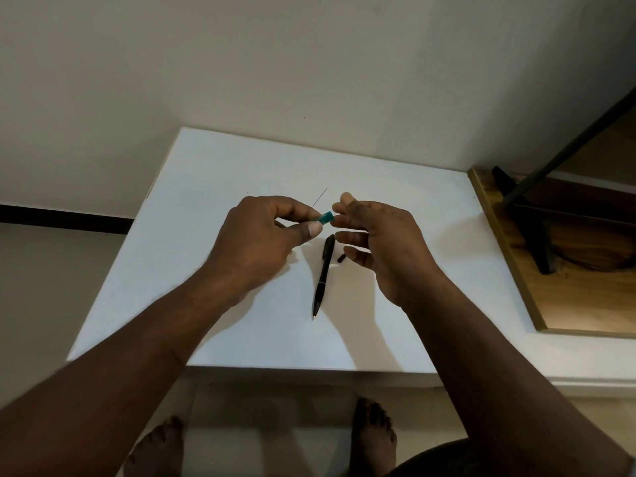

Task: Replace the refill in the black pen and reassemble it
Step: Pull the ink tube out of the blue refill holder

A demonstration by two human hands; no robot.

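My left hand (261,242) pinches a small teal piece (326,217) between thumb and forefinger, above the white table (192,270). A thin dark line (320,197) sticks up past that hand; I cannot tell whether it joins the teal piece. My right hand (382,242) is just right of the teal piece, fingers loosely spread, fingertips at its end and holding nothing. Below the hands the black pen (323,273) lies on the table, tip toward me. A small black part (341,258) lies beside the pen's upper end, partly hidden by my right fingers.
The white table stands against a pale wall. A wooden board (550,294) with a black stand (540,235) on it sits at the right. My bare feet (373,438) show below the table's front edge.
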